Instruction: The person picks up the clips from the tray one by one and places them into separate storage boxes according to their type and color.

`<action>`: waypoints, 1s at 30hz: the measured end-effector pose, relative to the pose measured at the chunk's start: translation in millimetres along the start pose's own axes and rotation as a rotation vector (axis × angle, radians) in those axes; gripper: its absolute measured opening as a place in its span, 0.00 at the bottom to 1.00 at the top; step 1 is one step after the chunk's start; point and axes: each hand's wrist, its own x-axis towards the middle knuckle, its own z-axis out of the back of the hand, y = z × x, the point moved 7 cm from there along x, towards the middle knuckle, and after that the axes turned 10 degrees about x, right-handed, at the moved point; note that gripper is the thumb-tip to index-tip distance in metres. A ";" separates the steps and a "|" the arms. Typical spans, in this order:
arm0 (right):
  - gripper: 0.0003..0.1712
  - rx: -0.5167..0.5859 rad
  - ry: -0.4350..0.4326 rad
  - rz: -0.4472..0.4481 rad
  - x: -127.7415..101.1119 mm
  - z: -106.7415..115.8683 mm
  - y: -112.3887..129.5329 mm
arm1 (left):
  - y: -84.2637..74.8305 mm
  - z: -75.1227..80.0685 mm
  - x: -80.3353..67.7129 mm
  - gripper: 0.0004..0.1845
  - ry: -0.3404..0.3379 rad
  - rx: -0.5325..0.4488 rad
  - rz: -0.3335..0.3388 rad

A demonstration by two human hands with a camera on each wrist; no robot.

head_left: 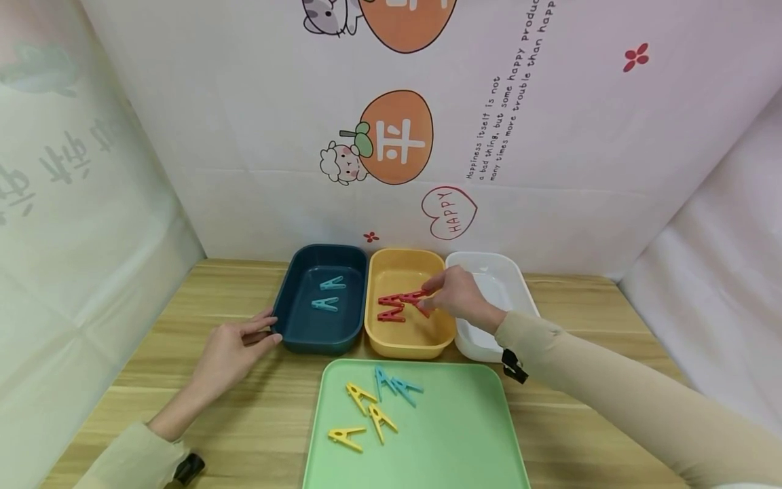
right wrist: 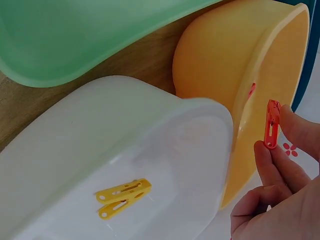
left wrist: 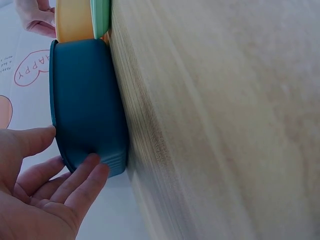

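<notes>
My right hand [head_left: 430,297] hovers over the yellow bin [head_left: 404,345] and pinches a red clothespin [head_left: 414,296] between thumb and fingers; the right wrist view shows that clip [right wrist: 271,124] held above the bin's rim [right wrist: 260,80]. Two more red clips [head_left: 391,310] lie inside. My left hand [head_left: 264,329] rests with straight fingers [left wrist: 87,175] against the front left corner of the dark blue bin [left wrist: 87,107], which holds two teal clips [head_left: 327,293]. The white bin [head_left: 478,345] on the right holds one yellow clip [right wrist: 123,197].
A green tray [head_left: 455,435] lies in front of the bins with three yellow clips [head_left: 363,414] and two blue clips [head_left: 394,387]. A printed backdrop stands right behind the bins. Bare wooden tabletop [head_left: 183,305] lies left and right of the tray.
</notes>
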 end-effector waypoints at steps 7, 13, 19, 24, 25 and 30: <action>0.26 -0.046 0.014 -0.026 -0.9 2.1 -1.9 | -1.6 0.0 0.6 0.21 -0.003 -0.003 0.003; 0.18 -0.028 0.015 0.039 -16.4 19.2 4.7 | -2.6 -0.4 0.9 0.21 -0.001 -0.004 -0.002; 0.13 -0.054 0.009 0.138 -45.4 37.2 9.3 | -3.1 0.1 0.9 0.21 0.001 -0.003 -0.001; 0.10 -0.045 -0.010 0.213 -74.6 46.5 8.4 | -2.4 -0.4 0.2 0.21 0.002 0.004 0.004; 0.09 -0.048 -0.016 0.229 -80.4 47.7 7.8 | -2.2 -0.5 0.1 0.21 0.003 0.002 0.005; 0.07 -0.061 -0.035 0.281 -105.6 51.5 3.6 | -2.6 0.1 -0.8 0.21 0.002 -0.002 0.010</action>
